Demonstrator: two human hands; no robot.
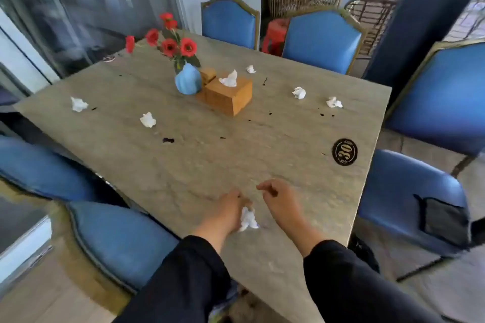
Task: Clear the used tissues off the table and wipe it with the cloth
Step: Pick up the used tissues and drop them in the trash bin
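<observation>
Clearly, from the head view, tissue clearing is under way: one crumpled tissue (248, 219) is held in the left hand (227, 211) near the table (183, 165) edge; the right hand (280, 200), loosely curled, holds nothing. Five scattered tissues remain to be gathered next, likely before any wiping.

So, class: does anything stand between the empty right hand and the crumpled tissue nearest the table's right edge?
Nothing visible does. Between the right hand and that tissue lies bare table, with the number badge just off to the right.
</observation>
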